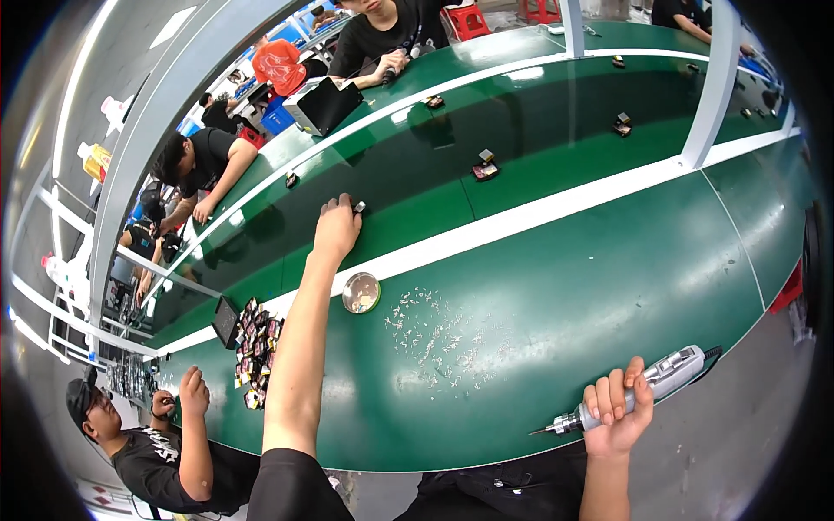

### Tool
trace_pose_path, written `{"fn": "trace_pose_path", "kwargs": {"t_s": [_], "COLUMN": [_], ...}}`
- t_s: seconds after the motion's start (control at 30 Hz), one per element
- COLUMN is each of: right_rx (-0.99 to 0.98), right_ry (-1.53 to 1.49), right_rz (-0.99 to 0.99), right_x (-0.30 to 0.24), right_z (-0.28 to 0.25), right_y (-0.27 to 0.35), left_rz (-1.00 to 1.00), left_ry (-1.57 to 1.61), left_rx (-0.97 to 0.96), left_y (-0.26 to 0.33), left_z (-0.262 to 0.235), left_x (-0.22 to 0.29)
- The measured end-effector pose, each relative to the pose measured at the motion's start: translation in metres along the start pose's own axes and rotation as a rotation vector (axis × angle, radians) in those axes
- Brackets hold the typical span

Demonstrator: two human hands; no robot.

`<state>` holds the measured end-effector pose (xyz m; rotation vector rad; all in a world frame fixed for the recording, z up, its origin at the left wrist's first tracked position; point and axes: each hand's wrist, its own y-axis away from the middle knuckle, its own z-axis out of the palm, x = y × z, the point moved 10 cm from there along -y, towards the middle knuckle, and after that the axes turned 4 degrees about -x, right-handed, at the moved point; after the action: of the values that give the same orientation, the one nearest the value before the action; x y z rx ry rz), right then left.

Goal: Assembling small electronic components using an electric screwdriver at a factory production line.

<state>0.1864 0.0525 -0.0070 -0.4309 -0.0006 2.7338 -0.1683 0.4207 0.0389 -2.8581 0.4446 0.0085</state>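
My left hand [338, 227] reaches out over the dark green conveyor belt [417, 208]. Its fingers curl around a small piece, of which only a pale end [360, 207] shows; the rest is hidden. At the near edge of the green worktop [486, 330], my right hand [618, 406] grips a grey electric screwdriver [669, 373], its bit pointing left. Between my arms, many tiny silvery bits [447, 343], apparently screws, lie scattered. A round tin [360, 293] with a few small pieces inside stands beside my left forearm.
Left of my forearm lies a heap of small black parts with coloured labels [254, 347], beside a black tray [227, 322]. Similar parts [486, 166] sit along the belt. A white rail [521, 213] and a post [712, 87] border it. Co-workers [165, 460] are at the left and across.
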Motion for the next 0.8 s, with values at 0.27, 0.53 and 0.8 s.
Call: {"fn": "trace_pose_path", "kwargs": {"t_s": [0.27, 0.53, 0.8], "right_rx": [-0.035, 0.011, -0.025], "right_ry": [0.050, 0.110, 0.155], "right_rz": [0.048, 0.106, 0.169], "right_x": [0.001, -0.003, 0.000], "right_z": [0.006, 0.000, 0.001], "right_y": [0.001, 0.018, 0.047], "left_rz": [0.363, 0.946, 0.851], "left_ry": [0.460, 0.622, 0.797], "left_rx": [-0.039, -0.200, -0.273], "left_y": [0.079, 0.236, 0.240], "left_z": [-0.069, -0.092, -0.088], "left_x": [0.157, 0.331, 0.343]}}
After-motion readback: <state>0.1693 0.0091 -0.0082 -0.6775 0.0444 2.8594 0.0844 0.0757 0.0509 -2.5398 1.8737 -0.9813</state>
